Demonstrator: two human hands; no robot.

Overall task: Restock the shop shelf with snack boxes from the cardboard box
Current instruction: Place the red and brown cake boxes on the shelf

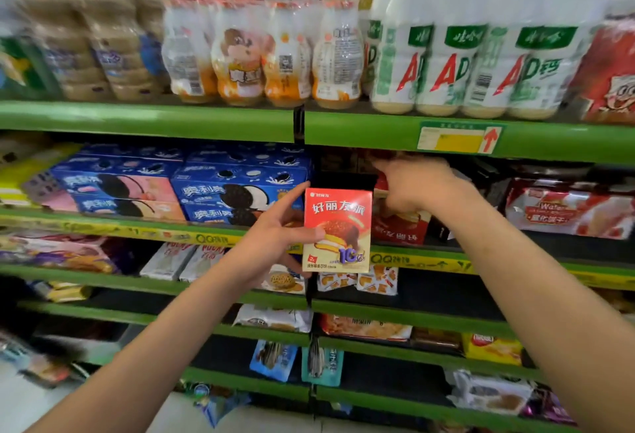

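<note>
Left hand [275,236]: pinches snack box [337,230], upright, long axis vertical.
Right hand [417,185]: blurred; grip unclear.
Shelf gap [343,166]: just beyond box, right hand nearer.

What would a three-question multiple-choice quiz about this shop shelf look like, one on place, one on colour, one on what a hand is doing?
1. Where do the blue cookie boxes sit relative to the red snack box held up?
A. to its left
B. above it
C. below it

2. What colour are the shelf edges?
A. white
B. green
C. red

3. What is the left hand doing?
A. hanging idle
B. pressing a bottle
C. gripping the red snack box

Answers: 1 A, they stand on the shelf left of it. 2 B, every edge is green. 3 C, thumb and fingers hold its side.
</note>
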